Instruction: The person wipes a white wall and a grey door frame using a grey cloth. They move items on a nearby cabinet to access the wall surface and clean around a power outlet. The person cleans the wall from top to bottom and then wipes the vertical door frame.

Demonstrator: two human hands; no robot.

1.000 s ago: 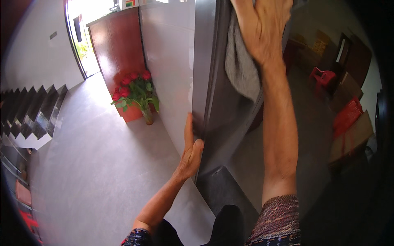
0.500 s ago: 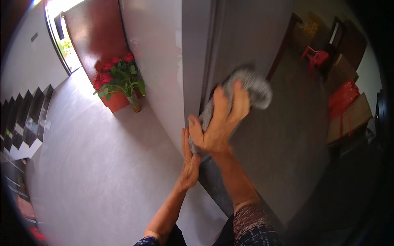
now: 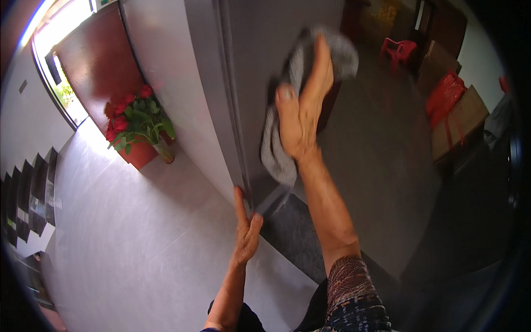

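A grey cloth lies bunched against a dark grey door-like panel. My right hand presses on this cloth with the fingers pointing up the panel, and the cloth spreads out on both sides of it. Lower down, my left hand rests at the grey frame edge, where the pale wall ends. Its thumb and fingers are stretched apart, and they hold nothing that I can see. Some of its fingers are hidden behind the edge.
Red roses in a glass vase stand by a reddish-brown door at left. Black-topped stairs rise at the far left. A dark threshold crosses the floor. At right are a red plastic chair and a cardboard box.
My right hand has slid the cloth upward along the panel, away from my left hand. My left hand stays at the frame edge, its fingers more spread. The view has shifted to the right.
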